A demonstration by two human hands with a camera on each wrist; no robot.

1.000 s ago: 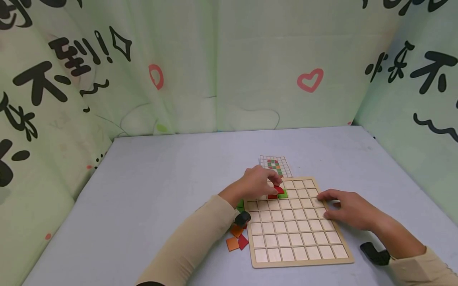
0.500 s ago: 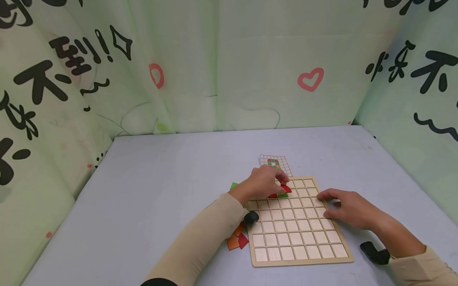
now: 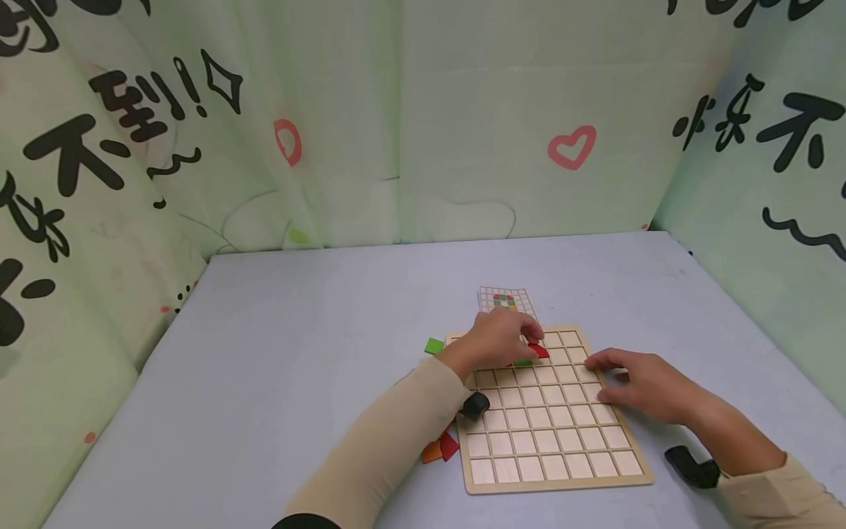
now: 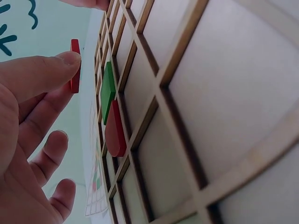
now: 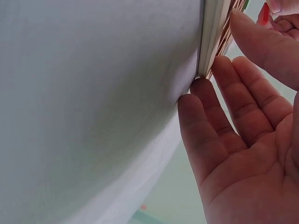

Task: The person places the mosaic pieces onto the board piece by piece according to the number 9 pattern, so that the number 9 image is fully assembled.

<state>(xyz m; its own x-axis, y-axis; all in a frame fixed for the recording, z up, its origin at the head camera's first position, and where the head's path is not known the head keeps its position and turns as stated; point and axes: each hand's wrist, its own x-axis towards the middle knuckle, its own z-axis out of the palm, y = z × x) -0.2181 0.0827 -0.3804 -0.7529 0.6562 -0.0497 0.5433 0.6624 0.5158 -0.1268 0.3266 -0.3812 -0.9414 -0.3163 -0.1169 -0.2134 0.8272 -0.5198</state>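
My left hand (image 3: 499, 339) pinches a red tile (image 4: 75, 65) with one rounded side between thumb and index finger, raised over the upper part of a wooden grid board (image 3: 548, 422). Below it, a green tile (image 4: 108, 91) and another red tile (image 4: 115, 130) lie side by side in grid cells. In the head view the hand mostly covers these two. At the board's right edge rests my right hand (image 3: 651, 383). Its thumb reaches over the rim and its fairly straight fingers (image 5: 201, 121) touch the side, near the tabletop.
Behind the board lies a printed pattern card (image 3: 522, 297), partly hidden by the left hand. Left of the board are a loose green tile (image 3: 434, 346), an orange tile (image 3: 432, 451) and a red tile (image 3: 449, 445), close to the left forearm. A pale cloth covers the table (image 3: 297, 367).
My left hand has moved right across the top of the board with the red tile, uncovering the loose green tile at the left. The right hand and board have stayed put.
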